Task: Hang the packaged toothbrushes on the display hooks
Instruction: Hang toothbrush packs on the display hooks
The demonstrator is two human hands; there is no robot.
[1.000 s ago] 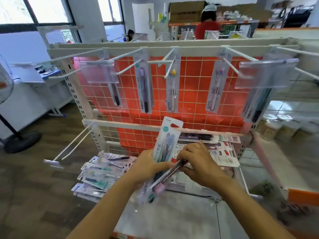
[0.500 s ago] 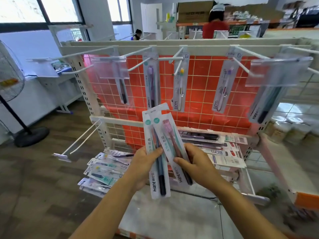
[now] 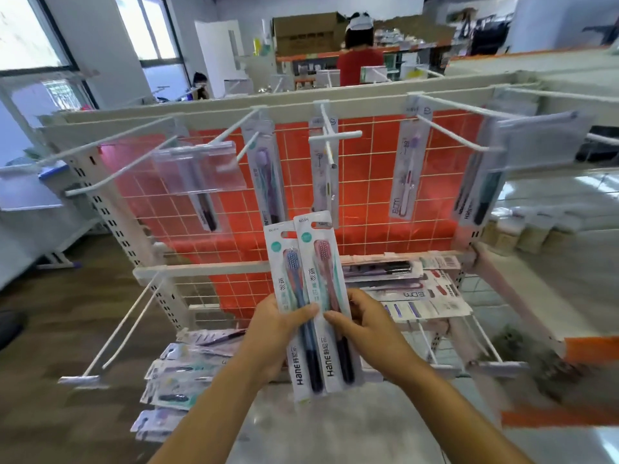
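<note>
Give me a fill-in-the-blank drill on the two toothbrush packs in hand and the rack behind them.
1. The left hand grips the left pack, whose bristles are ___.
2. The right hand grips the right pack, whose bristles are ___.
3. Both packs bear the brand name ___.
4. The back panel is coloured ___.

Missing words: blue; pink; Hane; red.

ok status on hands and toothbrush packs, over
Left hand grips blue toothbrush pack, right hand grips pink toothbrush pack. Both upright, not yet hung. Centre hook above already holds a hung pack. Nothing seen in the way.
</note>
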